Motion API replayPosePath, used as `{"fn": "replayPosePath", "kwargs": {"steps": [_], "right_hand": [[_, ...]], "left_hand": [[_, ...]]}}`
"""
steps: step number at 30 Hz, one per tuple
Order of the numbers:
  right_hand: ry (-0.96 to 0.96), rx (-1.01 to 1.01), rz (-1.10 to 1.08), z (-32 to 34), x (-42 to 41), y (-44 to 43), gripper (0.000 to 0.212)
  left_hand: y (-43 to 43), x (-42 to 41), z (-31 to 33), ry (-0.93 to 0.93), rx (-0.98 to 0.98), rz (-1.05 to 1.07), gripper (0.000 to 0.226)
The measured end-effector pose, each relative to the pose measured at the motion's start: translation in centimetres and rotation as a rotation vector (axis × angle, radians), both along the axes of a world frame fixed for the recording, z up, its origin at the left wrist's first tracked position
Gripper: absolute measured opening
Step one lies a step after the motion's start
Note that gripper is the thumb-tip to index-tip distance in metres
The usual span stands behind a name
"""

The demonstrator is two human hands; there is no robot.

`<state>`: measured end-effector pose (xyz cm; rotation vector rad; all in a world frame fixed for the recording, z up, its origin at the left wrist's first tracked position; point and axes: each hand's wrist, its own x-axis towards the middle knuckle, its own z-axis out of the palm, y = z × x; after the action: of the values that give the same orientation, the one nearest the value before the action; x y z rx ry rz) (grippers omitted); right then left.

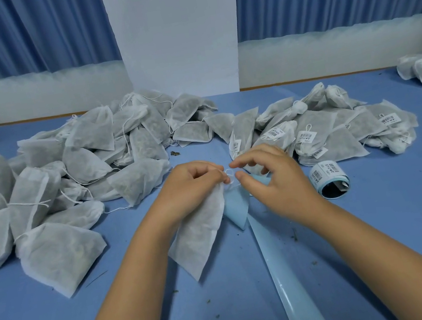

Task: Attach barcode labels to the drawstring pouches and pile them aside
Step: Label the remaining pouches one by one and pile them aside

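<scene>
Our left hand [194, 185] has its fingers curled tight round the neck of the pouch [203, 237], which trails down beneath it, while our right hand [275, 179] crooks thumb and forefinger at the drawstring loop [229, 175] between them, grip unclear, with the label roll [330, 179] just to its right.

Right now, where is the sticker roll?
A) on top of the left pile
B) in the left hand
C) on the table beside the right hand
C: the roll lies on the table, just right of the right hand and apart from it.
</scene>
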<state>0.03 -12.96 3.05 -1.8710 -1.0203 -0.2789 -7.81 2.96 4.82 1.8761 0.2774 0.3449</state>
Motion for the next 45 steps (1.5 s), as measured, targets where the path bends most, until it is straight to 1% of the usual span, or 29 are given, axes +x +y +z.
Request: {"fn": "replayPosePath", "kwargs": {"steps": [2, 4, 5, 6, 7, 10, 11, 12, 14, 16, 19, 20, 22, 24, 26, 27, 29, 32, 34, 37, 42, 45], "right_hand": [[0.127, 0.019, 0.038, 0.2, 0.1, 0.1, 0.010], [0.269, 0.059, 0.082, 0.4, 0.3, 0.0, 0.012], [0.306, 0.070, 0.093, 0.5, 0.3, 0.0, 0.015], [0.285, 0.064, 0.095, 0.5, 0.3, -0.1, 0.017], [0.183, 0.029, 0.077, 0.6, 0.3, -0.2, 0.016], [-0.297, -0.146, -0.016, 0.4, 0.5, -0.6, 0.003], [-0.373, -0.171, -0.042, 0.4, 0.7, -0.7, 0.004], [-0.385, -0.169, -0.060, 0.4, 0.9, -0.7, 0.005], [-0.312, -0.122, -0.087, 0.4, 1.0, -0.7, 0.004], [-0.166, -0.049, -0.071, 0.4, 0.7, -0.6, 0.011], [0.078, 0.120, 0.039, 0.5, 0.0, -0.4, 0.019], [0.144, 0.163, 0.091, 0.6, -0.2, -0.3, 0.018], [0.205, 0.186, 0.176, 0.6, -0.5, -0.3, 0.014], [0.239, 0.161, 0.225, 0.5, -0.7, -0.2, 0.017], [0.261, 0.132, 0.237, 0.5, -0.7, -0.1, 0.020], [0.269, 0.121, 0.236, 0.5, -0.7, -0.1, 0.019], [0.277, 0.078, 0.227, 0.4, -0.5, -0.1, 0.015], [0.263, -0.010, 0.199, 0.3, -0.1, 0.0, 0.018], [0.292, -0.022, 0.191, 0.2, 0.1, -0.1, 0.019], [0.337, -0.043, 0.211, 0.1, 0.4, -0.2, 0.017], [0.342, -0.088, 0.233, 0.1, 0.8, -0.3, 0.018], [0.295, -0.149, 0.205, 0.0, 0.9, -0.3, 0.020]], "left_hand": [[0.0, -0.1, 0.1, -0.001, -0.021, -0.033, 0.019], [0.1, -0.2, 0.2, 0.015, -0.025, -0.051, 0.019], [0.2, -0.3, 0.3, 0.027, -0.027, -0.064, 0.018], [0.2, -0.3, 0.4, 0.036, -0.029, -0.088, 0.018], [0.2, -0.5, 0.4, 0.041, -0.040, -0.124, 0.019], [0.1, -0.8, 0.7, 0.030, -0.119, -0.236, 0.013], [0.2, -0.9, 0.8, 0.022, -0.152, -0.264, 0.009], [0.2, -1.0, 0.8, 0.016, -0.169, -0.280, 0.008], [0.4, -0.9, 0.7, 0.015, -0.175, -0.274, 0.007], [0.5, -0.8, 0.5, 0.024, -0.171, -0.238, 0.010], [0.4, -0.6, 0.4, 0.046, -0.158, -0.160, 0.010], [0.4, -0.6, 0.4, 0.050, -0.144, -0.135, 0.009], [0.3, -0.5, 0.5, 0.052, -0.108, -0.091, 0.010], [0.3, -0.5, 0.5, 0.052, -0.096, -0.074, 0.014], [0.2, -0.6, 0.5, 0.064, -0.091, -0.080, 0.007], [0.3, -0.6, 0.5, 0.067, -0.073, -0.086, 0.012], [0.3, -0.6, 0.3, 0.075, -0.018, -0.078, 0.020], [0.1, -0.5, 0.2, 0.059, 0.083, -0.031, 0.018], [0.0, -0.4, 0.2, 0.037, 0.145, -0.020, 0.014], [-0.1, -0.4, 0.1, 0.025, 0.200, -0.038, 0.016], [0.2, -0.5, 0.0, 0.036, 0.225, -0.046, 0.020], [0.2, -0.4, -0.1, 0.034, 0.257, -0.022, 0.021]]}}
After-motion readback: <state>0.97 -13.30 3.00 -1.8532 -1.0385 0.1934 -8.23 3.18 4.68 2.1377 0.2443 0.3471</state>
